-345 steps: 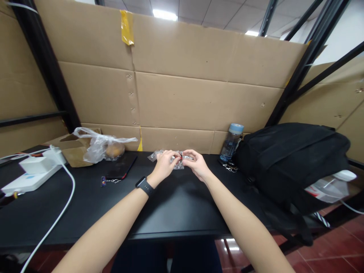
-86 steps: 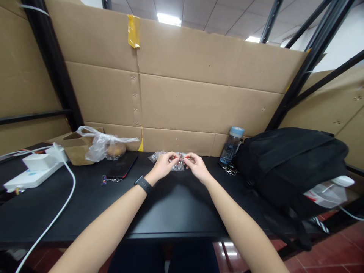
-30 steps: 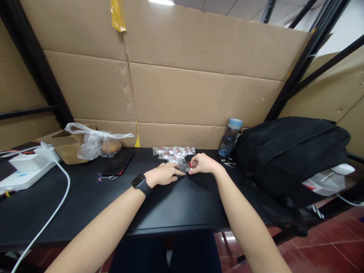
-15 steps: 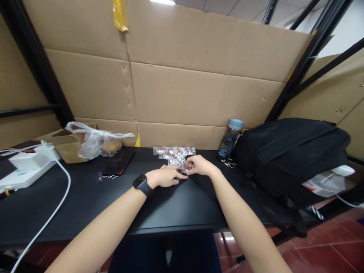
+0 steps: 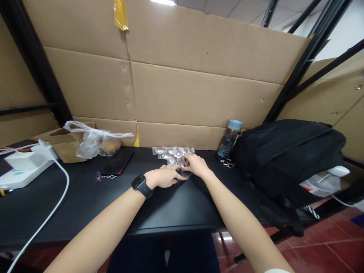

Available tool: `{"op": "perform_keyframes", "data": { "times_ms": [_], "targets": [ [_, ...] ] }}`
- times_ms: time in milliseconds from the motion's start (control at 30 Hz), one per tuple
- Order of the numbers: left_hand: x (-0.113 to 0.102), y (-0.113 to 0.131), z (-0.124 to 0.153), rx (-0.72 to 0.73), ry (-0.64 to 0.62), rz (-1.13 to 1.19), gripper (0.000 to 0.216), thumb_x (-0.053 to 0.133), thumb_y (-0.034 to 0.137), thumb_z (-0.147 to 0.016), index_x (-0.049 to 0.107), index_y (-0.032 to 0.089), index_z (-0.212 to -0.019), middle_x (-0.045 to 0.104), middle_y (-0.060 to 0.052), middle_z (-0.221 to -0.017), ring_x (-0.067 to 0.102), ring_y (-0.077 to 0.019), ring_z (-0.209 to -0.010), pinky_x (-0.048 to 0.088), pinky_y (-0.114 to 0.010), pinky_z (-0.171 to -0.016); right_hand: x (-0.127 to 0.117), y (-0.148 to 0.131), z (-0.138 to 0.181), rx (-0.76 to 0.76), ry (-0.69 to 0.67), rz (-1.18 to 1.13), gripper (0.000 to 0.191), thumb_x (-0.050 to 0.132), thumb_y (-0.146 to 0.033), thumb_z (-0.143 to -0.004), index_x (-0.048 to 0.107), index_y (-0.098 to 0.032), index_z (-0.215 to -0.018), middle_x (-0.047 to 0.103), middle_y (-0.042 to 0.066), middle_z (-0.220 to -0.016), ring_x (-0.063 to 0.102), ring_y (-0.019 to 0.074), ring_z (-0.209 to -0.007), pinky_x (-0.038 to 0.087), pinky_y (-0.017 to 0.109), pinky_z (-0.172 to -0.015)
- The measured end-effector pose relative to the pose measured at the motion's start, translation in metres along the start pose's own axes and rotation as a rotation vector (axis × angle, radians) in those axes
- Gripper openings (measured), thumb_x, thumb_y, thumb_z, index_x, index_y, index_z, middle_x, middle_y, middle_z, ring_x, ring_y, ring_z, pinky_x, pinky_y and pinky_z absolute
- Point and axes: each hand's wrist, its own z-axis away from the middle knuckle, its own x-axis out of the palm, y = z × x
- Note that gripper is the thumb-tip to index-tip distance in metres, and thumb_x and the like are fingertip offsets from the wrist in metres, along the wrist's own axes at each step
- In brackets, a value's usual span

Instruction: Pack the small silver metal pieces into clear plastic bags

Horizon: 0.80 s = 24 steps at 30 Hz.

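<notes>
Several small clear plastic packets (image 5: pixel 170 152) with silvery and red contents lie bunched on the black desk, just beyond my hands. My left hand (image 5: pixel 164 176), wearing a dark watch (image 5: pixel 141 185), lies low over the desk with its fingers stretched out. Its index fingertip touches a clear plastic bag (image 5: pixel 186 173) that lies flat between the two hands. My right hand (image 5: pixel 196 166) is closed in a pinch above that bag, at the near edge of the packets. Its fingers cover what is between them.
On the left are a phone (image 5: pixel 118 162) with a charm, a knotted plastic bag (image 5: pixel 91 146) beside a cardboard box (image 5: pixel 69 146), and a white power strip (image 5: pixel 28 174) with a cable. A water bottle (image 5: pixel 229 138) and black backpack (image 5: pixel 290 155) stand right. Cardboard (image 5: pixel 176 94) walls the back.
My right hand has shifted slightly left, and more of the clear plastic bag shows beneath it. The red piece seen at its fingertips is now mostly hidden. My left hand has barely moved.
</notes>
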Motion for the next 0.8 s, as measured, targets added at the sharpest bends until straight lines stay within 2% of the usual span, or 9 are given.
{"op": "perform_keyframes", "data": {
  "times_ms": [133, 233, 300, 367, 500, 567, 667, 733, 800],
  "targets": [
    [-0.001, -0.001, 0.001, 0.021, 0.006, -0.015, 0.053, 0.054, 0.018, -0.092, 0.060, 0.054, -0.130, 0.032, 0.006, -0.160, 0.035, -0.0336, -0.142, 0.030, -0.056, -0.114, 0.007, -0.005, -0.001, 0.058, 0.016, 0.075, 0.037, 0.076, -0.051, -0.080, 0.062, -0.027, -0.105, 0.066, 0.005, -0.110, 0.065, 0.0224, -0.089, 0.039, 0.027, -0.069],
    [-0.003, -0.003, 0.001, 0.042, 0.037, -0.007, 0.051, 0.052, 0.014, -0.090, 0.066, 0.050, -0.123, 0.040, 0.005, -0.155, 0.038, -0.0333, -0.139, 0.030, -0.055, -0.114, 0.009, -0.006, -0.002, 0.045, 0.031, 0.038, 0.035, 0.073, -0.045, -0.084, 0.061, -0.026, -0.111, 0.065, 0.008, -0.113, 0.064, 0.0221, -0.090, 0.040, 0.027, -0.071],
    [-0.006, -0.006, 0.001, 0.091, 0.118, 0.015, 0.049, 0.052, 0.010, -0.087, 0.070, 0.043, -0.117, 0.051, 0.002, -0.144, 0.044, -0.0298, -0.134, 0.032, -0.048, -0.113, 0.006, -0.001, -0.002, -0.053, -0.004, -0.073, 0.037, 0.076, -0.042, -0.081, 0.062, -0.024, -0.111, 0.065, 0.007, -0.106, 0.062, 0.0203, -0.087, 0.040, 0.026, -0.070],
    [-0.007, -0.009, 0.001, 0.138, 0.217, 0.057, 0.048, 0.057, 0.008, -0.081, 0.066, 0.033, -0.120, 0.057, -0.003, -0.132, 0.052, -0.0270, -0.125, 0.039, -0.040, -0.107, -0.001, 0.009, -0.003, -0.171, -0.047, -0.229, 0.041, 0.078, -0.042, -0.078, 0.063, -0.021, -0.109, 0.064, 0.005, -0.095, 0.059, 0.0174, -0.081, 0.040, 0.024, -0.068],
    [-0.002, -0.015, -0.004, 0.104, 0.405, 0.086, 0.058, 0.075, 0.015, -0.070, 0.053, 0.021, -0.123, 0.061, -0.009, -0.118, 0.059, -0.0273, -0.107, 0.046, -0.033, -0.091, -0.013, 0.034, -0.002, -0.206, -0.130, -0.512, 0.023, 0.056, -0.037, -0.094, 0.063, -0.018, -0.104, 0.061, 0.002, -0.085, 0.055, 0.0117, -0.065, 0.042, 0.024, -0.063],
    [0.004, -0.017, -0.010, 0.082, 0.481, 0.066, 0.046, 0.078, 0.020, -0.072, 0.056, 0.021, -0.112, 0.063, -0.008, -0.110, 0.060, -0.0265, -0.101, 0.046, -0.032, -0.086, -0.013, 0.042, -0.001, -0.187, -0.206, -0.559, 0.018, 0.063, -0.029, -0.087, 0.062, -0.018, -0.101, 0.061, 0.001, -0.089, 0.055, 0.0105, -0.063, 0.042, 0.023, -0.061],
    [0.010, -0.020, -0.018, 0.097, 0.540, 0.073, 0.019, 0.073, 0.023, -0.080, 0.061, 0.021, -0.094, 0.066, -0.005, -0.097, 0.062, -0.0235, -0.092, 0.045, -0.030, -0.081, -0.008, 0.044, -0.002, -0.206, -0.304, -0.569, 0.033, 0.081, -0.022, -0.066, 0.064, -0.018, -0.094, 0.062, 0.000, -0.091, 0.055, 0.0101, -0.063, 0.042, 0.022, -0.059],
    [0.010, -0.023, -0.020, 0.096, 0.564, 0.108, 0.006, 0.068, 0.022, -0.085, 0.063, 0.020, -0.087, 0.067, -0.004, -0.089, 0.063, -0.0216, -0.086, 0.044, -0.029, -0.079, -0.006, 0.043, -0.004, -0.244, -0.285, -0.563, 0.024, 0.082, -0.026, -0.067, 0.067, -0.017, -0.084, 0.063, -0.001, -0.083, 0.055, 0.0112, -0.065, 0.042, 0.022, -0.062],
    [0.007, -0.028, -0.019, 0.079, 0.575, 0.176, 0.005, 0.065, 0.022, -0.087, 0.064, 0.020, -0.083, 0.069, -0.003, -0.084, 0.063, -0.0201, -0.081, 0.044, -0.028, -0.077, -0.006, 0.043, -0.005, -0.238, -0.240, -0.570, 0.019, 0.079, -0.032, -0.072, 0.068, -0.016, -0.076, 0.063, -0.001, -0.072, 0.054, 0.0121, -0.065, 0.041, 0.023, -0.062]
  ]
}}
